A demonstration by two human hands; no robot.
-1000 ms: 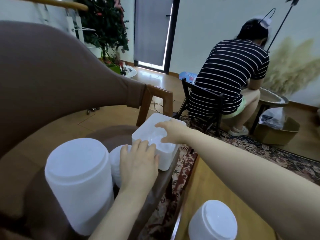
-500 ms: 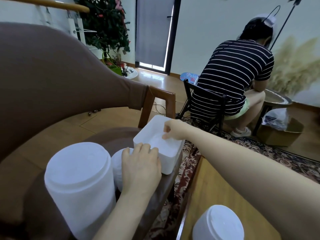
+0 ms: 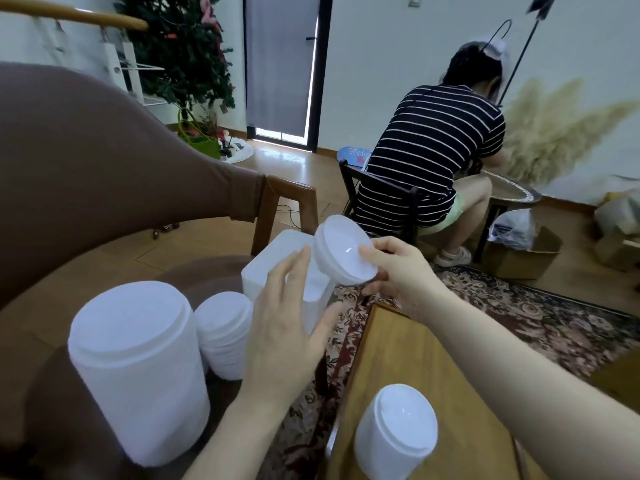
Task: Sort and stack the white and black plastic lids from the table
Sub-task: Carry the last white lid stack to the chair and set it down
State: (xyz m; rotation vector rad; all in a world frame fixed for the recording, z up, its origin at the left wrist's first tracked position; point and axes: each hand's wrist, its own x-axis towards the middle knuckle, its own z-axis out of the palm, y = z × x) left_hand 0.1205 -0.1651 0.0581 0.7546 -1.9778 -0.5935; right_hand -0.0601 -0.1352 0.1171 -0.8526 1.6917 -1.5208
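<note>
The right hand [image 3: 398, 275] now holds a white plastic lid [image 3: 344, 251] up in the air, thumb on its upper rim and fingers curled under its lower edge, with the hollow side tilted toward the camera. A second ago that hand was reaching down into the white square bin [image 3: 277, 263] on the brown chair seat [image 3: 207, 271], so the lid has evidently been lifted out of it and is now free to go onto a stack. The left hand [image 3: 287, 323] has also changed: earlier it rested on the bin's near rim, steadying it; now it is raised off the bin, fingers spread wide and holding nothing, its fingertips just beside the lid's left edge, probably ready to receive or guide it. The bin itself stays where it was, behind the hands. Three white stacks are candidates for the lid: a tall wide stack [image 3: 138, 368] at the left of the seat, a shorter narrower stack [image 3: 223, 332] just beside the bin, and another stack [image 3: 396, 431] on the wooden counter [image 3: 398, 348] in the foreground. Judging by diameter, the lifted lid looks closer to the smaller stacks than the tall one, though that is hard to be sure of. No black lids are visible. The view has shifted slightly. A person in a striped shirt [image 3: 433, 150] sits with their back turned, well apart.
</note>
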